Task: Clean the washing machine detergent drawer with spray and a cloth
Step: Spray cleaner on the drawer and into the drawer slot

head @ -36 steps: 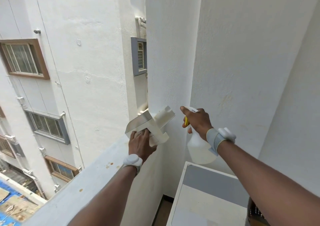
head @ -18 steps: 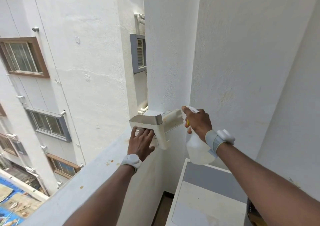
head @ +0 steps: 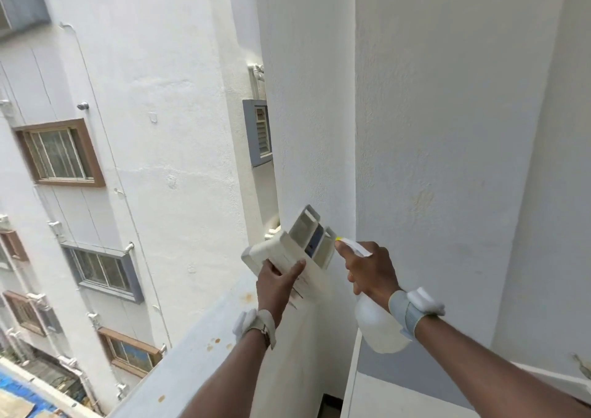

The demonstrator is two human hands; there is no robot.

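Above the balcony parapet, seen from the head camera, the left hand grips the white detergent drawer from below, thumb curled over its near side and fingers wrapped under the front panel, so this grip is closed round the drawer. Held tilted, the drawer shows its open compartments facing up and toward the right hand, with a dark blue insert in the middle one. Just right of the drawer, the right hand clasps the neck of a translucent white spray bottle, the index finger stretched along the trigger head and the other fingers curled round it; its yellow-tipped nozzle sits almost touching the drawer's right edge. The bottle's body hangs below that grip, above the white and grey top of the washing machine. Both wrists carry white bands. Beyond the left grip stands a neighbouring white building with brown-framed windows, and behind both grips rises a white pillar.
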